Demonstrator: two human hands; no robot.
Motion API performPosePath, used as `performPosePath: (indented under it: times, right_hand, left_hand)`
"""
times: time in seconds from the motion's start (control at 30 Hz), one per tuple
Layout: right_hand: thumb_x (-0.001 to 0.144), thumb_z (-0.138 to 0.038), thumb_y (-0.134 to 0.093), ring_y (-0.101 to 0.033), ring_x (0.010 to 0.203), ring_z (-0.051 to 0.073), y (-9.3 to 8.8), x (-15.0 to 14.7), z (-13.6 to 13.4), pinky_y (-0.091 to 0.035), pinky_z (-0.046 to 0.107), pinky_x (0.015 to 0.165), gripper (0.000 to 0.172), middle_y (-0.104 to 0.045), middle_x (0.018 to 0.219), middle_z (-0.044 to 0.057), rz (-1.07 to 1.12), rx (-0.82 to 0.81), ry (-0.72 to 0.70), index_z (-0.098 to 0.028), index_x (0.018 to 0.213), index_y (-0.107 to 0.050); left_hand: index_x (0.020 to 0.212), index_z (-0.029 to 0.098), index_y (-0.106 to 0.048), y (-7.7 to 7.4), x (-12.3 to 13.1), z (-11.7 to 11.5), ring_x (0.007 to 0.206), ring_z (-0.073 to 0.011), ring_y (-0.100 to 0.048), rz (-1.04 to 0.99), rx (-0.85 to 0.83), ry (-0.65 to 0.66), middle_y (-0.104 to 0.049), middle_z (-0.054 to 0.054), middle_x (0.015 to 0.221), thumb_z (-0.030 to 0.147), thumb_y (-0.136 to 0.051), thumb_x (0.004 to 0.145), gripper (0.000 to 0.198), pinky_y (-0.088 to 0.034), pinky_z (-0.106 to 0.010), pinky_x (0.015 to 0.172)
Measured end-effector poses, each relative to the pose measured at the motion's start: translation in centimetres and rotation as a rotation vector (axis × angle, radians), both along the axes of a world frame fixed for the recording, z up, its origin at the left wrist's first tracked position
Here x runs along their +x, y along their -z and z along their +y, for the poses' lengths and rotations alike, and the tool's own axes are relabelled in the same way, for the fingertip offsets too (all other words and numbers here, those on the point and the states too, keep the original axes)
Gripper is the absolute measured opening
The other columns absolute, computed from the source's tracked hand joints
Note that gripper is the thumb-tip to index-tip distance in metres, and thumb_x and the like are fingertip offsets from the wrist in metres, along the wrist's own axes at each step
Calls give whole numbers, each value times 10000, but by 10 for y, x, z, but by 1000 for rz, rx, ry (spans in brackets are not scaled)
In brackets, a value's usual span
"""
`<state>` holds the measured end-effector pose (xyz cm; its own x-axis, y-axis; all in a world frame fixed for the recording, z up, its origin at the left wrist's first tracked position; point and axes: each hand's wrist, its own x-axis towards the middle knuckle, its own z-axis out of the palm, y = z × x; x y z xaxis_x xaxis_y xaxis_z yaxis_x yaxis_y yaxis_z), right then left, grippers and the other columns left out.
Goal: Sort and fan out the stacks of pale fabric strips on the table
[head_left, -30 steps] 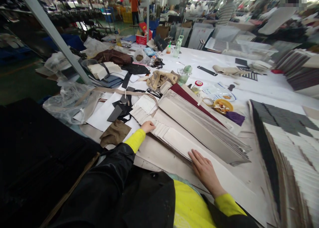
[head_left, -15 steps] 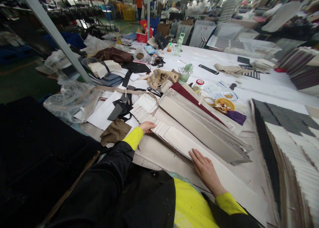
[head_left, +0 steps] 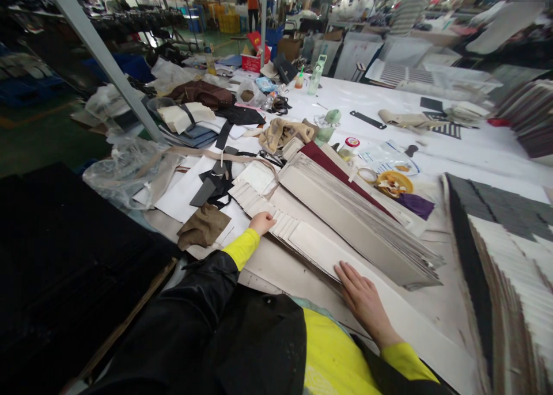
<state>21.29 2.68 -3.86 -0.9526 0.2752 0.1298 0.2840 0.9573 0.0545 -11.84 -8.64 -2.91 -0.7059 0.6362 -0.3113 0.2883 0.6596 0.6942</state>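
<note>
- The right hand [head_left: 366,303] lay flat, fingers extended, on the pale strips [head_left: 317,245], which reached beyond it toward ten and four o'clock.
- The left hand [head_left: 262,223], at ten o'clock from the right, touched their edges, fingers gathered; whether it pinched any could not be told.
- Staggering seemed well along, with steps either side of the left hand.
- At its two o'clock, a thick stack [head_left: 345,228] appeared unspread.

Glare whitens the top right; the broad white desk [head_left: 470,156] is bright, lower left near-black, edges stretched, blurred.
</note>
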Motion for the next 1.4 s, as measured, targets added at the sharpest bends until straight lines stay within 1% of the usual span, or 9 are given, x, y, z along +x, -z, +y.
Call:
performPosePath:
  times: [0.13, 0.27, 0.4, 0.57, 0.73, 0.93, 1.2, 1.3, 1.4]
  right_hand:
    - [816, -210, -321, -288, 1208, 150, -1, 2, 0, -321, 304, 859, 494, -319, 1324, 41, 6, -12, 7, -246, 1305, -258]
    - [813, -210, -332, -271, 1216, 144, -1, 2, 1, -321, 298, 858, 500, -310, 1329, 34, 5, -10, 7, -244, 1306, -255]
    - [811, -181, -326, -258, 1221, 137, 1, -2, -1, -315, 294, 857, 479, -302, 1334, 27, -9, -3, 10, -234, 1286, -299]
    - [808, -157, -315, -267, 1217, 140, -1, -7, -4, -312, 293, 853, 458, -316, 1326, 30, -1, -9, 21, -228, 1260, -348]
    - [814, -186, -326, -286, 1207, 142, -1, -9, -5, -316, 296, 851, 453, -331, 1318, 38, 16, -24, 26, -237, 1264, -342]
    - [818, -194, -321, -286, 1207, 145, 2, -10, -7, -309, 301, 857, 436, -331, 1318, 38, 35, -19, 44, -230, 1251, -365]
    - [828, -212, -323, -293, 1202, 138, 2, -11, -10, -303, 301, 861, 424, -346, 1310, 33, 38, -44, 87, -235, 1249, -365]
    - [826, -209, -322, -292, 1204, 140, 1, -12, -12, -300, 306, 871, 425, -345, 1310, 36, 35, -70, 114, -228, 1248, -367]
    - [816, -193, -317, -298, 1201, 144, -1, -15, -15, -301, 315, 877, 436, -345, 1309, 41, 44, -101, 143, -220, 1248, -368]
  left_hand:
    - [748, 139, -567, 1, 3, -1, 663, -122, -503, 72, -28, 23, -579, -25, 714, 276, -564, 666, 160, -397, -232, 657]
    - [758, 145, -571, 3, 1, -1, 669, -121, -512, 59, 1, -16, -586, -19, 722, 290, -574, 658, 176, -394, -222, 642]
    - [722, 131, -570, 5, -3, 0, 666, -122, -518, 18, 39, -47, -585, -27, 700, 282, -555, 679, 158, -395, -219, 627]
    - [745, 134, -561, 7, -5, -3, 674, -123, -526, 63, 39, -59, -581, -27, 702, 266, -543, 691, 144, -398, -222, 636]
    - [857, 129, -540, 6, -17, -4, 729, -148, -541, 173, -46, -45, -589, -58, 790, 347, -607, 624, 326, -401, -233, 652]
    - [642, 146, -559, -2, -38, 6, 672, -160, -541, 76, -142, 56, -585, -39, 657, 265, -599, 603, 131, -394, -239, 609]
    - [608, 134, -554, -7, -46, 6, 634, -142, -527, 40, -94, 123, -568, -25, 604, 208, -578, 607, 77, -400, -236, 616]
    - [689, 122, -560, -13, -48, 4, 587, -110, -517, -123, -40, 107, -570, -24, 617, 253, -546, 675, 132, -410, -219, 577]
    - [805, 120, -551, -17, -47, -2, 571, -88, -509, -536, 70, 48, -583, -39, 699, 363, -524, 724, 258, -426, -210, 545]
